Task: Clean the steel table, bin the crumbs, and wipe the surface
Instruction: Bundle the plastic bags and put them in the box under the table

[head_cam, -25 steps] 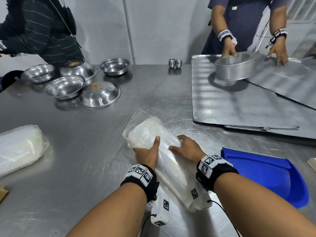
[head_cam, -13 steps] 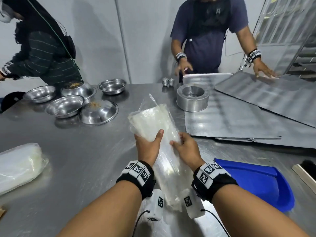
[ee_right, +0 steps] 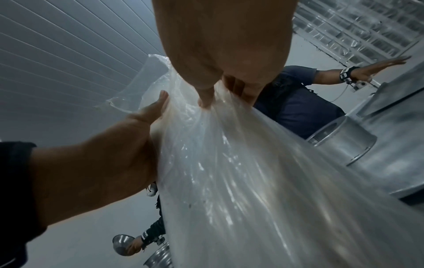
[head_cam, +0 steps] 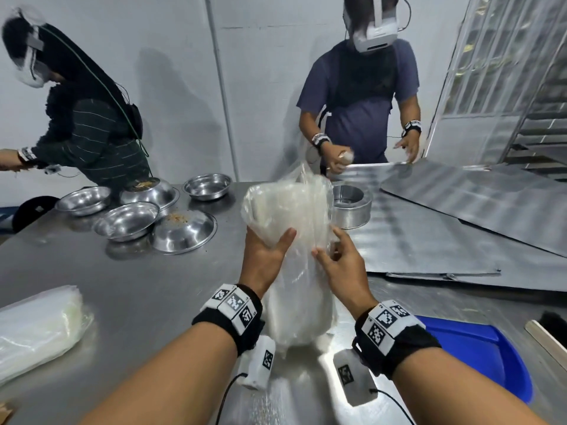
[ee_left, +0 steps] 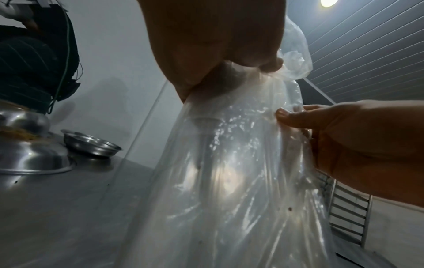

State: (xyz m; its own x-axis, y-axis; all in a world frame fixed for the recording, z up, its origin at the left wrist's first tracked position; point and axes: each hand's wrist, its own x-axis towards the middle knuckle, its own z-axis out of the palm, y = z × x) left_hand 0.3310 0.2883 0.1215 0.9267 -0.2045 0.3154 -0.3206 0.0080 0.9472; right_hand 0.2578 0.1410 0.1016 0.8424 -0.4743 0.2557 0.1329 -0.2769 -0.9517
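The steel table [head_cam: 129, 302] fills the head view. On its right side lie overlapping metal sheets [head_cam: 445, 228], with a round tin [head_cam: 349, 210] on the nearest one. At the far left stands a cluster of steel bowls [head_cam: 129, 220] – two are overturned, and crumbs [head_cam: 179, 216] lie on the nearer one's upturned base. A blue dustpan [head_cam: 478, 357] sits at the near right edge, just beside the right wrist, and a wood-backed brush [head_cam: 549, 332] shows at the frame's right border. A wrapped plastic bundle [head_cam: 36, 329] rests on the table at the near left.

Two other people stand at the far side, one in a striped top [head_cam: 89, 139] by the bowls, one in a blue shirt [head_cam: 359, 105] behind the sheets.

At the centre a clear bag [head_cam: 294, 271] is held upright above the table – whether its bottom touches the steel cannot be told. The left hand [head_cam: 264, 259] grasps the bag's upper left, thumb across the front, fingers behind. The right hand [head_cam: 343, 265] pinches a fold of the plastic on the right, seen plainly in the left wrist view, fingertips [ee_left: 284, 116] closed on the film.
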